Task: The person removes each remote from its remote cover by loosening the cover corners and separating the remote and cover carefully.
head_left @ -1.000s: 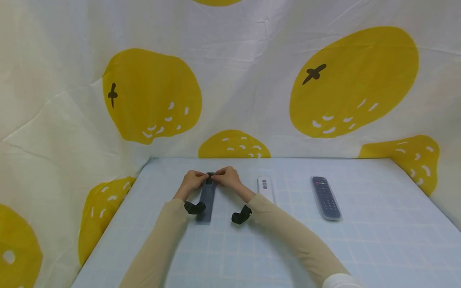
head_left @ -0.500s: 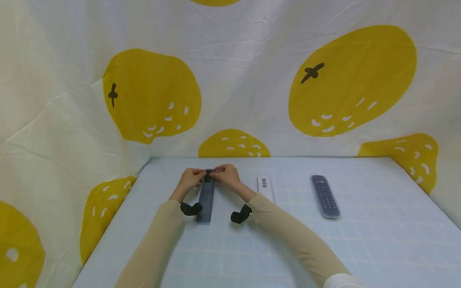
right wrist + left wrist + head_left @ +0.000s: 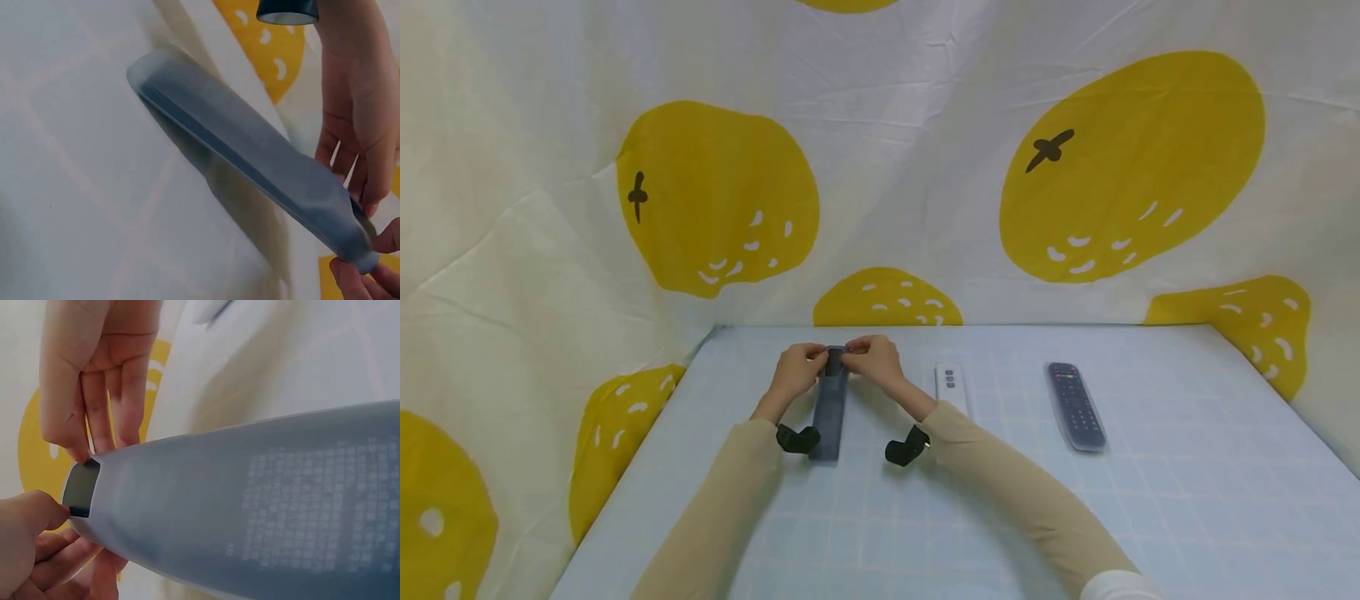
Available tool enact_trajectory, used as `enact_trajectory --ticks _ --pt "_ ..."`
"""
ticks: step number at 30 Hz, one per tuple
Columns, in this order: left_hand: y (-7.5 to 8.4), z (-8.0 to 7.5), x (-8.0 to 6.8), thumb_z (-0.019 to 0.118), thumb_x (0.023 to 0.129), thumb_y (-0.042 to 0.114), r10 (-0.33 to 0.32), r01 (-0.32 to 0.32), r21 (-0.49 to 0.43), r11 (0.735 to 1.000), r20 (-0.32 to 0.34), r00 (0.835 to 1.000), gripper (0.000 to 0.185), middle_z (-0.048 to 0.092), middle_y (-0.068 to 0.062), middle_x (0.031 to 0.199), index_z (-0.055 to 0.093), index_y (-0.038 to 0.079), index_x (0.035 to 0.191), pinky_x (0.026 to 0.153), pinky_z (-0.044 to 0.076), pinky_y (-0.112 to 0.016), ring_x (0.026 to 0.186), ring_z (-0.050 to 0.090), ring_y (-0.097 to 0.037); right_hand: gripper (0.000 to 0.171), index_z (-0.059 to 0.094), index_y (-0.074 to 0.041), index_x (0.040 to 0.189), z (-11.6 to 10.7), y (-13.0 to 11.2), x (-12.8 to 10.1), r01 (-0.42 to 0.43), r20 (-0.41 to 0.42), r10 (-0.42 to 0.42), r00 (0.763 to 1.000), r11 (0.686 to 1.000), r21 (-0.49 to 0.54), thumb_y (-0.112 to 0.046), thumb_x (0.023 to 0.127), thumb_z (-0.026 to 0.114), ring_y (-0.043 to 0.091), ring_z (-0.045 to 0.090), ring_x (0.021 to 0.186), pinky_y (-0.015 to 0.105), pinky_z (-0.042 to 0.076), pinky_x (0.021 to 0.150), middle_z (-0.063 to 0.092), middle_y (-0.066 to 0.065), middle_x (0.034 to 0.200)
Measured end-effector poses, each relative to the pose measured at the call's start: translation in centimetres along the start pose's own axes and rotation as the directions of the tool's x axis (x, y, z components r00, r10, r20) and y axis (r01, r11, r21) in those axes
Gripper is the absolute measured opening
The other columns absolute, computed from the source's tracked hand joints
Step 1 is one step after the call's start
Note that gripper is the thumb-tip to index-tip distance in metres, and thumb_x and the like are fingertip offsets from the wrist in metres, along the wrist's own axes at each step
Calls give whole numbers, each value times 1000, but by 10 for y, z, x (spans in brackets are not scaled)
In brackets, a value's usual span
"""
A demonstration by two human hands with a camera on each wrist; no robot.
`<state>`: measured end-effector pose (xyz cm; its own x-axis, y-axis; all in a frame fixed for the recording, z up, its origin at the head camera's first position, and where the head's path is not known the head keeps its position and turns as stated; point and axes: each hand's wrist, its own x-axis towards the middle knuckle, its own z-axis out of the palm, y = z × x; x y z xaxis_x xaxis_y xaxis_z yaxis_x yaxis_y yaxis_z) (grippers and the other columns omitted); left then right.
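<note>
Left of the white remote (image 3: 951, 385), the sleeved dark remote (image 3: 830, 408) has its far end raised higher off the worktop (image 3: 865, 533) than a second ago. Left hand (image 3: 795, 372) and right hand (image 3: 876, 362) pinch that end's edges, seemingly working there.

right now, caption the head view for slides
Left hand and right hand hold the far end of a covered remote; a white remote and a black remote lie to its right.

Blurred print grid (image 3: 319, 503) on the sleeved remote (image 3: 175, 494), no text legible
</note>
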<state>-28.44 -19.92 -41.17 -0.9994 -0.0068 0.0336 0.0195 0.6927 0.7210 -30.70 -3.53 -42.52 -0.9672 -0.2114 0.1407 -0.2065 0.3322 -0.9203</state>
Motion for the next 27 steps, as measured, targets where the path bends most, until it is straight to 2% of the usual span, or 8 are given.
enact_trajectory --ticks 11,19,23,27 --pt "7 -5 -5 58 91 12 38 -38 29 999 -17 999 37 69 -20 109 60 -4 125 66 56 -30 84 68 -27 26 74 -2 101 2 -6 -1 65 -48 -71 996 990 -122 -16 79 75 18 70 70 23 53 56 74 13 90" --pt "4 -5 -2 66 87 17 -2 3 13 1000 -63 998 39 70 -20 109 64 -2 121 79 54 -40 101 65 -33 25 75 -3 98 3 -10 -5 106 -85 -122 989 980 -171 -16 78 76 20 69 71 21 50 54 75 12 87" --pt "4 -4 -3 64 87 19 -1 1 6 1000 -111 994 38 71 -19 107 66 0 119 81 54 -42 100 65 -33 23 75 -3 97 4 -13 -8 144 -108 -168 980 970 -196 -15 78 76 20 69 72 21 49 54 75 11 86" --pt "5 -2 -7 61 88 16 49 -44 39 998 -163 985 35 72 -19 103 66 0 119 78 54 -41 92 68 -32 22 75 -3 97 4 -13 -8 192 -126 -224 966 956 -222 -14 79 74 20 69 70 21 50 54 75 10 84"
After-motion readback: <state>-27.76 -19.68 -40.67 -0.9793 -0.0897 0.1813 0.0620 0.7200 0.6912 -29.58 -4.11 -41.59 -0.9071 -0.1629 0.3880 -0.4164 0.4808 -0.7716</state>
